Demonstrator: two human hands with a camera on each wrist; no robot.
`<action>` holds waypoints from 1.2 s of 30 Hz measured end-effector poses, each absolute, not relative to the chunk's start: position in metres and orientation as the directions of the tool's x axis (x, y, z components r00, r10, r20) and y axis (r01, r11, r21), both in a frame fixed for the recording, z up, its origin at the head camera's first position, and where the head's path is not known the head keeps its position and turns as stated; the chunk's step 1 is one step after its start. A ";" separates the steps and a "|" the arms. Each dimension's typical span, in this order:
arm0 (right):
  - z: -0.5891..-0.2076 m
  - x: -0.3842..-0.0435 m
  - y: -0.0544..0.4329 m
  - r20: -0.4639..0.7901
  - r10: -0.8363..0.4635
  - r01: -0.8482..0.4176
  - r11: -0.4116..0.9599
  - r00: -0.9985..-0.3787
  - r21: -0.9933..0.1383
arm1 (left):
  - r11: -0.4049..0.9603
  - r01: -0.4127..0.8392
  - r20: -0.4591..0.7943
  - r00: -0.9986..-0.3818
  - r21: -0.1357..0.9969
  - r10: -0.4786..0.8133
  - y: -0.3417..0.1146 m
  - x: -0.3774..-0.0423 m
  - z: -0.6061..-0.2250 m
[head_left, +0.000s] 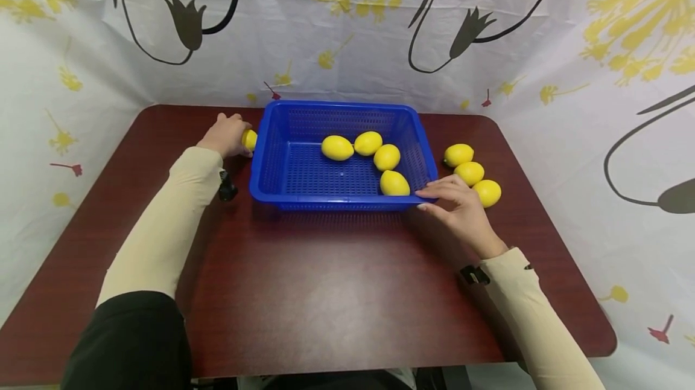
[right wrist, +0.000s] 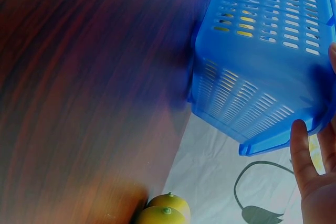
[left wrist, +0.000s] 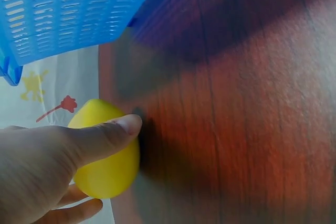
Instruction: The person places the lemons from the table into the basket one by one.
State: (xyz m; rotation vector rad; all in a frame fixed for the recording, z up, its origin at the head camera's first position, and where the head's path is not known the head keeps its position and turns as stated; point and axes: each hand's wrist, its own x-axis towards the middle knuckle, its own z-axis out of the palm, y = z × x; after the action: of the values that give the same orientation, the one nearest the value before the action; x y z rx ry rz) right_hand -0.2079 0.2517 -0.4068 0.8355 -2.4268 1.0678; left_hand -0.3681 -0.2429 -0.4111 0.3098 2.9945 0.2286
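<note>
A blue plastic basket [head_left: 342,200] with slotted walls stands on the table, with several yellow lemons [head_left: 337,148] inside it. To the left of the basket, my left hand [head_left: 225,135] grips another lemon [head_left: 249,140]. The left wrist view shows the thumb lying across this lemon [left wrist: 107,174], close over the tabletop, with fingers on its far side. My right hand [head_left: 458,209] holds the basket's near right corner, fingers over the rim and thumb below it. In the right wrist view, part of that hand [right wrist: 317,182] lies outside the frame.
Three lemons [head_left: 469,172] lie in a row on the table right of the basket, just beyond my right hand. The dark red wooden table [head_left: 326,293] has rounded corners. A patterned white sheet [head_left: 353,40] hangs behind it and at both sides.
</note>
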 end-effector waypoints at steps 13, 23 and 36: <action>-0.407 -0.209 0.251 0.551 -0.376 -0.661 0.528 -0.745 -0.533 | 0.960 0.219 -0.070 -0.970 0.174 0.233 -0.250 -0.370 -0.421; -0.407 -0.208 0.252 0.543 -0.376 -0.655 0.531 -0.751 -0.538 | 0.951 0.230 -0.055 -0.968 0.207 0.246 -0.259 -0.370 -0.416; -0.408 -0.209 0.252 0.552 -0.368 -0.657 0.530 -0.748 -0.536 | 0.943 0.262 0.023 -0.965 0.205 0.263 -0.261 -0.362 -0.379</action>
State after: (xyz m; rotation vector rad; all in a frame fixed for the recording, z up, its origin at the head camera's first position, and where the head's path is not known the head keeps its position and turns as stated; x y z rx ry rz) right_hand -0.2091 0.2518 -0.4080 0.8436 -2.4012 1.0696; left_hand -0.3621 -0.2614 -0.3794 0.4178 3.0923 0.3252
